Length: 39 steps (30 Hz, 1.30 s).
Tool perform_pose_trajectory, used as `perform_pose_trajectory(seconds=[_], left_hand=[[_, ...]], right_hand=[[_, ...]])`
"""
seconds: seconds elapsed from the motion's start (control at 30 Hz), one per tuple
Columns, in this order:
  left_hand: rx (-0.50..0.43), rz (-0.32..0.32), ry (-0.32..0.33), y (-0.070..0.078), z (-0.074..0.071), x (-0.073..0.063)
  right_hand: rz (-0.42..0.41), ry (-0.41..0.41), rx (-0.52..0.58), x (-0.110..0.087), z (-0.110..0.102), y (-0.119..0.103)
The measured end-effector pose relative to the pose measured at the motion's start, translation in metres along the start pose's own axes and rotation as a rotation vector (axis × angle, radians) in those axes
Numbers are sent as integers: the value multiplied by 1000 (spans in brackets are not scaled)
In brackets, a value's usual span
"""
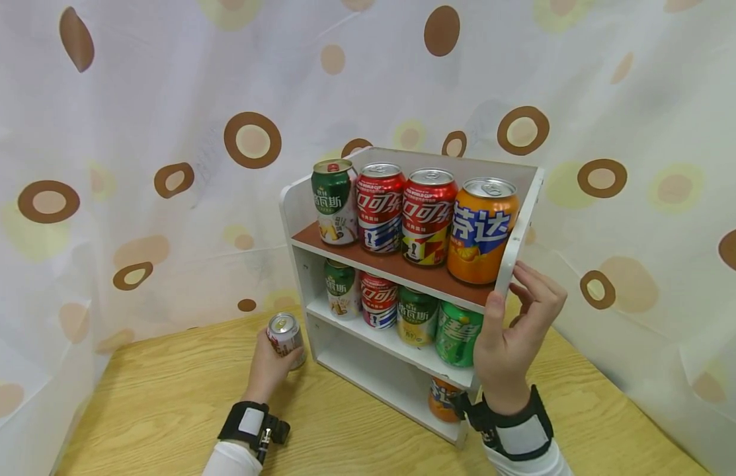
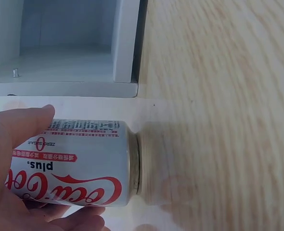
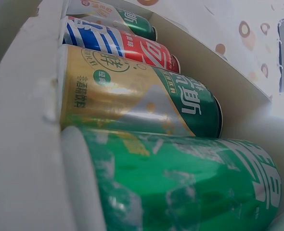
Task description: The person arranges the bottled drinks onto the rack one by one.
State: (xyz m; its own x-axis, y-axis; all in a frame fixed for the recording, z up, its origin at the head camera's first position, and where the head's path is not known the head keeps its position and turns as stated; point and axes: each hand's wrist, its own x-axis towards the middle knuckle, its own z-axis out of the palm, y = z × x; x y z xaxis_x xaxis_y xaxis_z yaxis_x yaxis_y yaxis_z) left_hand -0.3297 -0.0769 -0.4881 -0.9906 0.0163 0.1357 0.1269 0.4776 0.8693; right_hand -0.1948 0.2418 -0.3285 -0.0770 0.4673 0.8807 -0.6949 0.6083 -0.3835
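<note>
My left hand (image 1: 269,363) holds a white Coca-Cola plus can (image 1: 285,334), thumb on one side and fingers on the other. The can is upright just left of the shelf rack (image 1: 368,387), its base on or very near the wooden table. Red lettering shows on the can (image 2: 70,163) in the left wrist view, and the left hand (image 2: 7,159) wraps its upper part. At the rack's right side panel, my right hand (image 1: 513,337) grips the front edge, with the thumb in front and fingers on the outer side; the right wrist view does not show this hand.
On the top tier stand a green-white can (image 1: 334,205), two red Coca-Cola cans (image 1: 379,208) and an orange can (image 1: 483,231). The middle tier bears several cans, with a green can (image 1: 459,334) rightmost. Another orange can (image 1: 444,400) stands at the lower right. A patterned curtain (image 1: 165,99) hangs behind.
</note>
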Motion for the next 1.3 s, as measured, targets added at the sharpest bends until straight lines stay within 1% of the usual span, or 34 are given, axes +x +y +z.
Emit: perform_pose_trajectory(seconds=[0.13, 0.3, 0.4, 0.53, 0.63, 0.8, 0.93, 1.1, 1.3], left_hand=[[-6, -9, 11, -3, 0, 0], [6, -22, 48, -5, -1, 1], [12, -17, 69, -6, -1, 0], [21, -8, 82, -8, -1, -5], [28, -9, 73, -8, -4, -11], [52, 13, 52, -8, -10, -24], [64, 22, 39, -4, -10, -35], [52, 38, 17, 7, -5, -43], [55, 86, -1, 17, 6, -49]], right_hand=[[2, -2, 3, -1, 1, -1], [5, -3, 9, -1, 1, -1], [7, -2, 8, -2, 0, -1], [12, 1, 6, -3, -1, -1], [14, 4, 7, -3, -1, -1], [14, 9, 15, -2, 0, -2], [17, 17, 18, -2, 1, -2], [22, 15, 13, -2, 1, -2], [21, 15, 12, -1, 2, -2]])
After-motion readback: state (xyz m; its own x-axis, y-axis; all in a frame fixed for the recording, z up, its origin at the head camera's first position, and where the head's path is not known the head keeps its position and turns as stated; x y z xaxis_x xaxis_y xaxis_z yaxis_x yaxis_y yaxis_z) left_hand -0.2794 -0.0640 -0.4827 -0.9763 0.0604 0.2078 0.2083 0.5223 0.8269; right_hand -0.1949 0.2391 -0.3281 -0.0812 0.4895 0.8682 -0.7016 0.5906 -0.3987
